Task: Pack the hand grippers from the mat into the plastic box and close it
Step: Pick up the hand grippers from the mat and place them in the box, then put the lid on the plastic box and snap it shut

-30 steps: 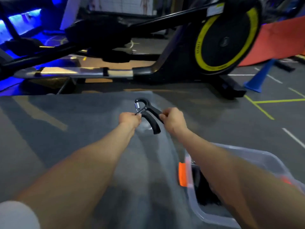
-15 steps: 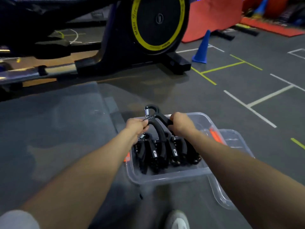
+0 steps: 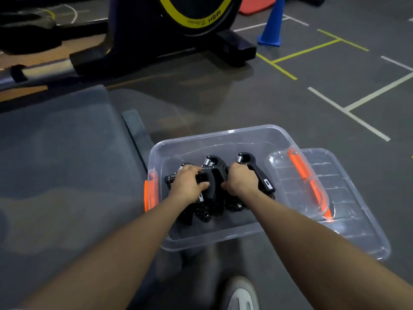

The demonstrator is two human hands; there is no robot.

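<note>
Exercise machine's [image 3: 174,30] yellow ring reads "MBH"

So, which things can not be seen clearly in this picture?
- Number of hand grippers in the box: head view, both hands cover the pile.
- Left hand and right hand fingers: curled under, so the exact hold is hidden.
- Lid: partly behind the box.
- Shoe: blurred, cut by the bottom edge.

dark grey gym floor [image 3: 312,104] with white and yellow lines, black exercise machine [image 3: 156,30] with yellow-ringed wheel, blue cone [image 3: 271,25], red mat [image 3: 254,4], dim light
</note>
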